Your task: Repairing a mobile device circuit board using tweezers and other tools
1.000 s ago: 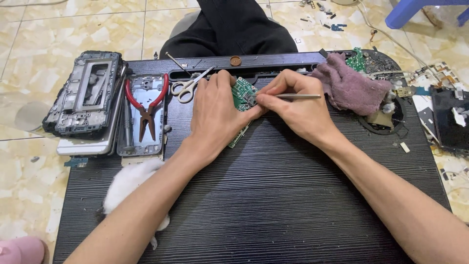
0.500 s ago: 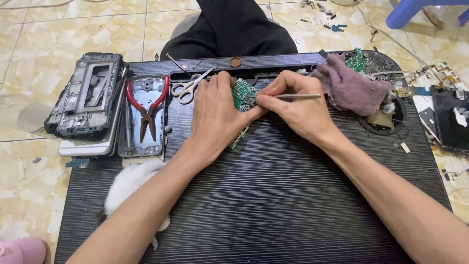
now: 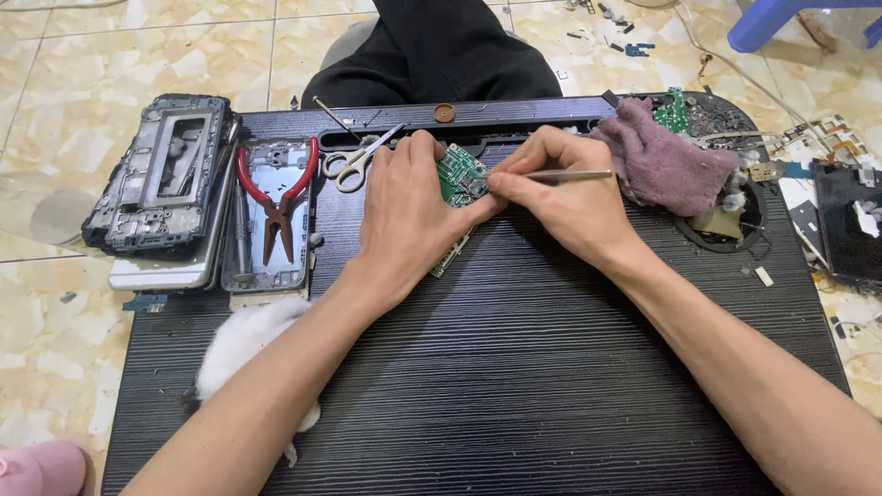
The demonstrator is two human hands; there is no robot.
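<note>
Left hand (image 3: 404,216) lay palm-down over the green circuit board (image 3: 458,176), fingers curled round its near edge and thumb pinning it to the ribbed black work mat (image 3: 514,367). Right hand (image 3: 562,197) was closed in a pen grip on a thin metal probe (image 3: 568,174), its tip buried at the board's face just beside my left thumb; I could not tell whether the tip touched a component.

I judged the board light, stiff and thin, and fragile where the small parts stood on it. The safe hold looked to be its bare edges, which is where my left fingers sat. A second strip of green board (image 3: 450,256) poked out from under the left palm toward me; I could not tell whether it was joined to the first.

Both forearms ran in from the near corners of the mat and met at its far middle, wrists low, the 2 hands touching at the thumbs.

To the left lay scissors (image 3: 354,162), red-handled pliers (image 3: 276,197) resting in a phone back frame (image 3: 273,216), and a stack of dark phone frames (image 3: 165,179). A purple rag (image 3: 666,161) sat to the right, and white fluff (image 3: 243,344) lay beside my left forearm.
</note>
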